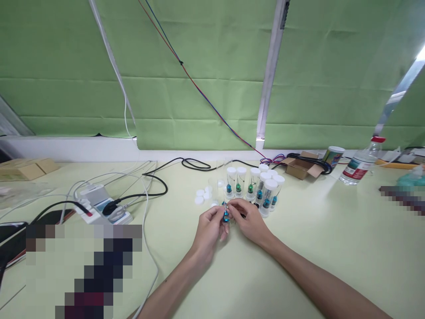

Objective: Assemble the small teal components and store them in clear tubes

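Note:
A small shiny blue metal piece with a thin upright rod (226, 216) is held in front of me, low over the table. The thumb and fingers of my left hand (210, 225) pinch it from the left. My right hand (247, 219) is closed too, its thumb and fingertips meeting at the piece from the right. Just behind my hands stand several clear tubes with white caps (241, 182), each with a blue or green piece and thin wire inside. Loose white caps (199, 200) lie to the left of the tubes. Small dark items beside my right hand are partly hidden.
A power strip with plugs (114, 215) and tangled white cables lie at left. A black cable (195, 166) runs along the back. Toward the right are an open cardboard box (300, 167), a printed can (333, 156) and a clear bottle with a red cap (360, 164).

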A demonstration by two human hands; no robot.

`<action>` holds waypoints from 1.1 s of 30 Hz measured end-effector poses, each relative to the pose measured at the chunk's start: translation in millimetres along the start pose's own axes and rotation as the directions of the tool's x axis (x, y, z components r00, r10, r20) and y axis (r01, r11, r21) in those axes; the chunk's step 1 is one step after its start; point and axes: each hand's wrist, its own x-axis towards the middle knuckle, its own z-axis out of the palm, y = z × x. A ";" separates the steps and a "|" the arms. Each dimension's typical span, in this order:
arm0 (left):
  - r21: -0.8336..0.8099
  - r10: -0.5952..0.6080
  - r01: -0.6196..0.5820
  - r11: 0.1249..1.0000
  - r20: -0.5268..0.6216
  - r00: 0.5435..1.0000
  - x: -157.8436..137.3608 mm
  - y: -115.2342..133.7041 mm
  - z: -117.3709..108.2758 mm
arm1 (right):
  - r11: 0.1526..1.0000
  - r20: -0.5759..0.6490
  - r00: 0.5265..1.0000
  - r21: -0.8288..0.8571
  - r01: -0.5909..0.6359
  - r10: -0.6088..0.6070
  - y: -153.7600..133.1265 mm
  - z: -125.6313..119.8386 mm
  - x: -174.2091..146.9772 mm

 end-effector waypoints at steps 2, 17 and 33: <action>0.002 0.000 0.000 1.000 0.004 1.000 -0.2 0.5 0.4 | 1.000 -0.007 1.000 0.024 -0.002 0.002 0.8 0.1 0.7; 0.031 0.003 -0.003 1.000 0.016 1.000 -1.2 1.9 1.1 | 0.995 -0.012 0.999 0.087 -0.045 0.046 7.2 0.8 2.0; 0.095 -0.049 0.046 0.994 0.026 0.998 2.8 -5.8 -1.0 | 0.996 -0.274 0.957 -0.029 0.087 -0.092 -5.4 0.3 -2.0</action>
